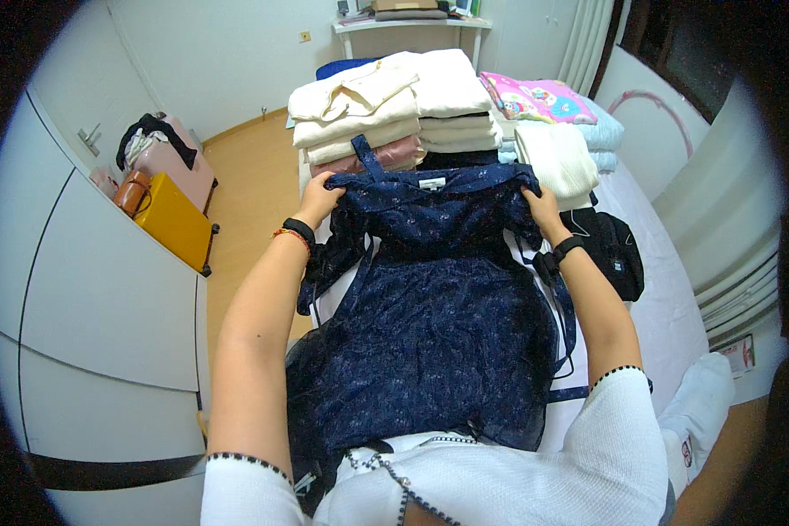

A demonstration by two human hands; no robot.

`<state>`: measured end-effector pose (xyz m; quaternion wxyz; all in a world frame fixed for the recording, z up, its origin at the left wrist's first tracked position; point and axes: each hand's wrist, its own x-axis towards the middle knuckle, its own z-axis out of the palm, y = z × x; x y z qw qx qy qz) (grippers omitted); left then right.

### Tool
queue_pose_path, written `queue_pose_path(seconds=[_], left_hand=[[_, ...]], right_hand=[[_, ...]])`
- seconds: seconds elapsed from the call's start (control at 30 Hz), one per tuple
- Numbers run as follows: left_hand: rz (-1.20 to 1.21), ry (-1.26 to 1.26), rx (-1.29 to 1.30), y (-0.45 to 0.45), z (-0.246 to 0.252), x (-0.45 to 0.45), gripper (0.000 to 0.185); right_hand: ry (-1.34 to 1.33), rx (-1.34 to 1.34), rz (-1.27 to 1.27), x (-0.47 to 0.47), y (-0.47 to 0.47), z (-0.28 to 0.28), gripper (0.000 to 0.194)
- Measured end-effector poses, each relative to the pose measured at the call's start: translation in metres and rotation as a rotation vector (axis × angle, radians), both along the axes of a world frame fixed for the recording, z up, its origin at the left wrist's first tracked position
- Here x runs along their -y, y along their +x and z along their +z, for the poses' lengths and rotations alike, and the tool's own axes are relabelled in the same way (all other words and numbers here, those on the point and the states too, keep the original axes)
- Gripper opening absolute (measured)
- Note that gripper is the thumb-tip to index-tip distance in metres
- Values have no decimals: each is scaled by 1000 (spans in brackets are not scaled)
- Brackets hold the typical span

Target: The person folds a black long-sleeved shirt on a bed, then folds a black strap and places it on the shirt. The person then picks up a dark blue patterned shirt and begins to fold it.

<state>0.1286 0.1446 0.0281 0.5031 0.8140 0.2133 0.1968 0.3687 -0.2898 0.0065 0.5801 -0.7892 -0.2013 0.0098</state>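
Note:
A navy dress (434,315) with a small floral print spreads out before me, its skirt reaching back to my body. My left hand (321,200) grips its upper left corner near the shoulder. At the opposite shoulder, my right hand (542,207) pinches the fabric. Between them the neckline is stretched wide, with a white label (432,183) at its middle. One navy strap (367,158) sticks up beside my left hand, over the folded clothes. Loose ties hang down at both sides. The dress covers part of the bed's pale sheet (657,315).
Beyond the dress stand stacks of folded cream clothes (361,125) and white clothes (457,85). A pink printed cloth (539,98) tops a light blue pile. To the right lies a black bag (605,253). Yellow (177,217) and pink (171,158) suitcases stand left, near white cabinets (112,283).

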Motion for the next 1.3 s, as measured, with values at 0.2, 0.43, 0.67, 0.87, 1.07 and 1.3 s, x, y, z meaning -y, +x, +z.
queue_pose_path(seconds=[0.2, 0.43, 0.67, 0.87, 1.07, 1.3], left_hand=[[-73, -84, -117, -26, 9, 2, 27], [-257, 379, -576, -69, -32, -12, 32], [-400, 611, -947, -120, -82, -21, 35], [-588, 371, -1103, -140, -79, 28, 29], [-773, -106, -1246, -160, -77, 138, 79], [-659, -561, -1176, -191, -90, 227, 92]], right_hand=[[109, 433, -70, -3, -80, 25, 19], [-408, 645, 777, 6, -290, -19, 15], [-689, 215, 1187, 16, -299, -18, 27], [-650, 221, 1152, -35, -266, -3, 23], [-653, 377, 1124, -150, -206, -28, 29], [-773, 1003, 1251, -258, -211, -69, 61]])
